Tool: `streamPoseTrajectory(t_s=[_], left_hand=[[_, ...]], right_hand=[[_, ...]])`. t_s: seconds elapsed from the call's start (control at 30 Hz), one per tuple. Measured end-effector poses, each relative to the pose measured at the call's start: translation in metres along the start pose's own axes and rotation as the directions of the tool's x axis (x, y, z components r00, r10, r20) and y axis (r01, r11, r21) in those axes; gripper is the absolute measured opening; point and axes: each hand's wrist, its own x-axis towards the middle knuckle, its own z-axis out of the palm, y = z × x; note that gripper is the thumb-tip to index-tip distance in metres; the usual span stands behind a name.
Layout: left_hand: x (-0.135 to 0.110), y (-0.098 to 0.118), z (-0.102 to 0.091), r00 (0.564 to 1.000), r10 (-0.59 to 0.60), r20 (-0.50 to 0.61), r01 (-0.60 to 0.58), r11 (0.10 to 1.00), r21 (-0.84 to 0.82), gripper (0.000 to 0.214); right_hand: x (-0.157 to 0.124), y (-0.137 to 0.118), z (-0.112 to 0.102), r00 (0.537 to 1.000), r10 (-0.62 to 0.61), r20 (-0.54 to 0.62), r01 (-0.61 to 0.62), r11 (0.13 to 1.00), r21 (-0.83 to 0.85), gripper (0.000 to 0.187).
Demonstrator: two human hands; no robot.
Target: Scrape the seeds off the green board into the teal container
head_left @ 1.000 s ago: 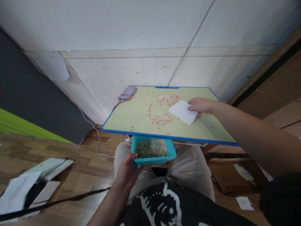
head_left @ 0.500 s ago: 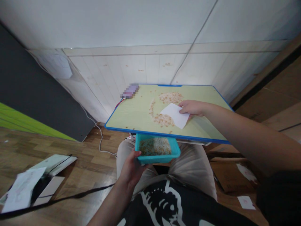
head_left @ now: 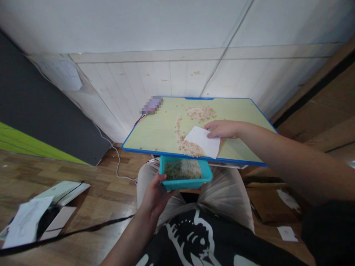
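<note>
My left hand (head_left: 156, 194) is closed on the left side of a turquoise plastic tub (head_left: 191, 183), held just under the table's front edge above my lap. White and brown grains (head_left: 181, 169) partly fill the tub. My right hand (head_left: 223, 129) pinches a white sheet of paper (head_left: 206, 142), which lies against the table top. At the paper's left edge, a pile of mixed pale and brown grains (head_left: 191, 148) sits by the table's front rim. Farther back is a second grain pile (head_left: 201, 113), with a thin curved trail on the left.
The pale yellow table (head_left: 149, 135) has a blue rim and stands against a white wall (head_left: 155, 77). A blurred-out phone-like object (head_left: 152, 105) with a red cable lies at its back left corner. Papers (head_left: 29, 218) lie on the floor at left; cardboard (head_left: 266, 203) is at right.
My right hand has drawn the paper toward me, and the near grain pile has moved with it to the front rim. My left hand still holds the tub in place.
</note>
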Motion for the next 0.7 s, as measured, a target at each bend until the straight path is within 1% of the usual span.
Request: streamPoseTrajectory(t_s=[0.13,0.33,0.43,0.57,0.7], left_hand=[[0.000,0.000,0.001,1.000,-0.008,-0.003,0.008,1.000,-0.004,0.049],[-0.001,0.000,0.002,0.999,-0.006,-0.032,0.006,1.000,0.008,0.050],[-0.001,0.000,0.003,0.999,0.000,-0.032,-0.001,1.000,-0.004,0.049],[0.000,-0.001,0.003,0.999,0.010,-0.032,-0.010,1.000,-0.004,0.050],[0.002,-0.002,0.001,1.000,0.020,-0.011,-0.020,1.000,0.003,0.053]], right_hand=[[-0.003,-0.002,0.003,0.999,-0.018,0.037,0.019,0.999,-0.030,0.022],[-0.013,-0.009,0.009,0.996,-0.072,0.049,0.079,0.985,-0.156,0.022],[-0.019,-0.012,0.015,0.991,-0.131,0.023,0.132,0.959,-0.250,0.019],[-0.027,-0.016,0.022,0.970,-0.242,0.019,0.232,0.903,-0.362,0.016],[-0.036,-0.020,0.019,0.946,-0.323,-0.035,0.277,0.859,-0.431,0.017]])
